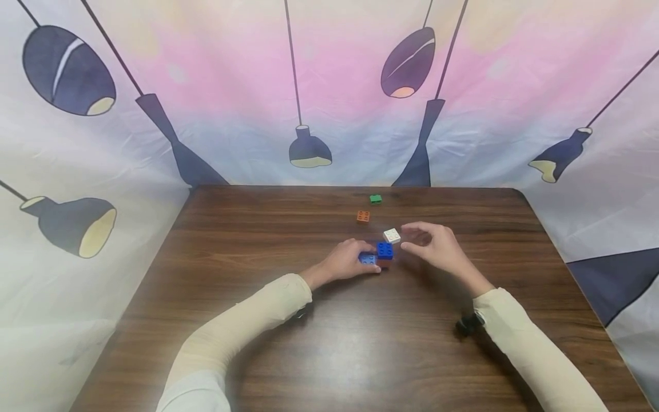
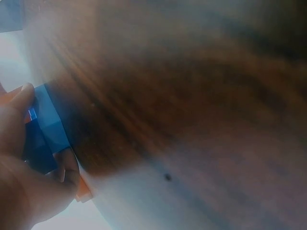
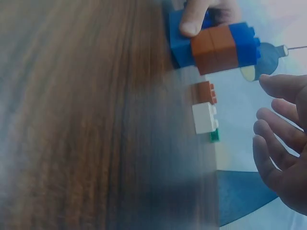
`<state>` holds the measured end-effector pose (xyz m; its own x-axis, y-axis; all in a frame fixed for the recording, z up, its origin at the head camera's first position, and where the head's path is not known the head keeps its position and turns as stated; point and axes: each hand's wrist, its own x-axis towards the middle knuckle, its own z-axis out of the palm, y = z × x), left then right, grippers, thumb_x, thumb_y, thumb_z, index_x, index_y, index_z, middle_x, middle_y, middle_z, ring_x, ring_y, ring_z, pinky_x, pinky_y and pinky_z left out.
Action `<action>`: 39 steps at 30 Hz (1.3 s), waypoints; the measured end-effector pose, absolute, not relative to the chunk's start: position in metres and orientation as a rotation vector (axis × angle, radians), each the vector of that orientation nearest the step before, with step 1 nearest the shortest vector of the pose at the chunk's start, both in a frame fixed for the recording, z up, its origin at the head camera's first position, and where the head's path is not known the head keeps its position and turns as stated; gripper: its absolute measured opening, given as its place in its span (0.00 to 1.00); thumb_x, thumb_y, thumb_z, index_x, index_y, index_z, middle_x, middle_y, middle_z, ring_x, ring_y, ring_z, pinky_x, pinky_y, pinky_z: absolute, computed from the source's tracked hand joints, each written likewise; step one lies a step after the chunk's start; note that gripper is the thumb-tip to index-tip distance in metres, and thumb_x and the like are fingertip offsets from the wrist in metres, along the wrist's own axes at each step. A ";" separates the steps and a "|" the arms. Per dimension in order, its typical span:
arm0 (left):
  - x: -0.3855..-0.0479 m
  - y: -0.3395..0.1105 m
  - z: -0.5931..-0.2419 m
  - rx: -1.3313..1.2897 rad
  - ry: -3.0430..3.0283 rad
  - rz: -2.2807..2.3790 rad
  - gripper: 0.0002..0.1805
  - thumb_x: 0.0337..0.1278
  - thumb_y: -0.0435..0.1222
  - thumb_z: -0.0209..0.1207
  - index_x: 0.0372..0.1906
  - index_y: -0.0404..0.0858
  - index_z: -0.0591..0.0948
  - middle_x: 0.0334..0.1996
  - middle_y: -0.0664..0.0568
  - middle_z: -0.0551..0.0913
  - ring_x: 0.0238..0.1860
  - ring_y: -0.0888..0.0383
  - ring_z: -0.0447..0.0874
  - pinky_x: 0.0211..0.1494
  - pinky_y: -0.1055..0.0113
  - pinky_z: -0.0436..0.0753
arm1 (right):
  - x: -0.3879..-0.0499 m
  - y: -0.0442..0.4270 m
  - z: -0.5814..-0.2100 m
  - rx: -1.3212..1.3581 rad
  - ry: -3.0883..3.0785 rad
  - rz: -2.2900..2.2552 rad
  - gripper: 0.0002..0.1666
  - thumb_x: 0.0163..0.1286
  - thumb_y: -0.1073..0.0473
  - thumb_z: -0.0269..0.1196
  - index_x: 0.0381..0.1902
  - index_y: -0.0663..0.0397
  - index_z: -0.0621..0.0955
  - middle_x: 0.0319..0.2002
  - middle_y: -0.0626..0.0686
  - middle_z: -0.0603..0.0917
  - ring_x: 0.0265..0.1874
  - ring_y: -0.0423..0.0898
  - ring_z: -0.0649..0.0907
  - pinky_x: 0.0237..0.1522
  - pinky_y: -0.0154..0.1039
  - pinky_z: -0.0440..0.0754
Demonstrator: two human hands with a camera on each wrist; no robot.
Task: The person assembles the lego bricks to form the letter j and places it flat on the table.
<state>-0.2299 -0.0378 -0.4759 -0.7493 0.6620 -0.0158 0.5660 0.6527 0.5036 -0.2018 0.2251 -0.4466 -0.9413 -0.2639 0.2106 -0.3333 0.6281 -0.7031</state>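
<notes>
Cloth (image 1: 340,74) printed with hanging lamps (image 1: 310,147) stands behind and along the sides of a brown counter (image 1: 329,355). Pale sleeves (image 1: 257,312) reach in over it from the near side. The left hand (image 1: 344,261) pinches a light blue brick (image 1: 368,260), thumb on the near side, fingers on the far side. The right hand (image 1: 437,246) is empty, its thumb and fingers parted in a loose curve. At the light blue brick's right end rises an upright tower (image 3: 220,48), orange below, blue on top; how the two join is hard to make out.

The relation that seems to matter most is the right hand's to the white brick (image 1: 392,236). It lies just left of those fingertips, apparently not touching, and just beyond the tower; the right hand is the nearer. Its studded top looks square, so no long axis shows, and it sits slightly skewed.

Farther off lies an orange brick (image 1: 363,216), then a green brick (image 1: 376,199) near the far edge.
</notes>
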 end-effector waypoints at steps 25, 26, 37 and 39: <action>-0.229 -0.039 -0.474 1.001 2.655 0.718 0.31 0.63 0.55 0.66 0.63 0.39 0.82 0.59 0.49 0.85 0.56 0.54 0.81 0.60 0.59 0.78 | -0.249 0.218 -0.471 0.575 -2.931 1.104 0.30 0.64 0.56 0.74 0.64 0.56 0.81 0.58 0.59 0.84 0.54 0.58 0.82 0.56 0.59 0.79; -0.229 -0.039 -0.474 1.004 2.655 0.715 0.31 0.63 0.54 0.67 0.63 0.39 0.82 0.59 0.49 0.85 0.56 0.54 0.81 0.60 0.59 0.78 | -0.249 0.218 -0.471 0.586 -2.937 1.098 0.30 0.65 0.57 0.74 0.64 0.56 0.81 0.59 0.60 0.84 0.54 0.58 0.82 0.56 0.59 0.79; -0.230 -0.038 -0.473 1.031 2.650 0.717 0.31 0.63 0.55 0.66 0.63 0.39 0.82 0.59 0.48 0.85 0.57 0.53 0.81 0.60 0.59 0.78 | -0.250 0.210 -0.472 0.597 -2.975 1.026 0.25 0.65 0.62 0.73 0.60 0.57 0.84 0.56 0.60 0.86 0.54 0.58 0.84 0.55 0.57 0.81; -0.230 -0.040 -0.473 1.034 2.660 0.721 0.30 0.63 0.54 0.67 0.62 0.38 0.83 0.57 0.48 0.86 0.55 0.53 0.82 0.58 0.60 0.79 | -0.252 0.207 -0.474 0.613 -2.970 1.019 0.23 0.65 0.62 0.73 0.58 0.57 0.84 0.56 0.60 0.86 0.54 0.58 0.84 0.56 0.57 0.81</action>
<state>-0.2295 -0.0402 -0.4729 -0.7362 0.6767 -0.0072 0.5804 0.6368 0.5075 -0.2516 0.2073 -0.4737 -0.9249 -0.3740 0.0684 -0.3372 0.7239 -0.6019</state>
